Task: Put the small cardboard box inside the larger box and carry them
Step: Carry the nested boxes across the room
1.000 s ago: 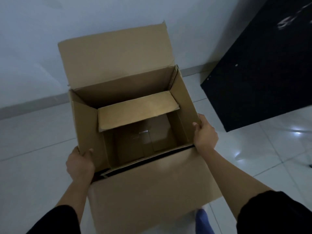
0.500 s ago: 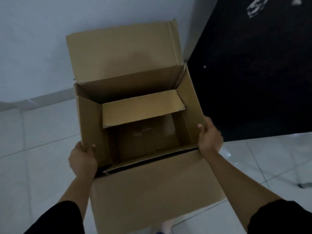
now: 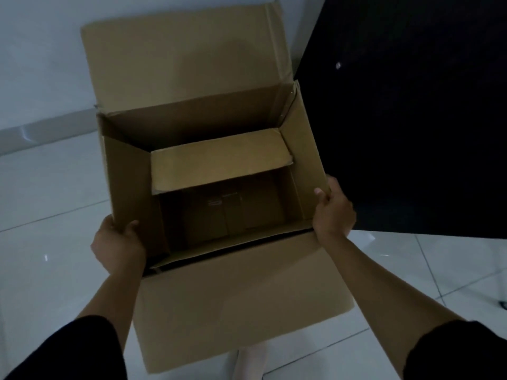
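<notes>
The larger cardboard box (image 3: 247,303) is held up off the floor in front of me, top open, its far flap standing up and its near flap hanging down toward me. The small cardboard box (image 3: 222,160) sits inside it, open too, with one pale flap folded over its far half. My left hand (image 3: 119,246) grips the large box's left wall at the rim, fingers inside. My right hand (image 3: 333,212) grips the right wall the same way. The small box's inside is dark.
A white tiled floor (image 3: 49,204) lies below. A pale wall with a baseboard (image 3: 46,130) stands ahead on the left. A large black panel or cabinet (image 3: 411,105) rises close on the right. A light-coloured foot shows under the box (image 3: 251,363).
The box and both hands keep the same grip while the view has swung right and forward; the black panel now fills more of the right side and looks closer.
</notes>
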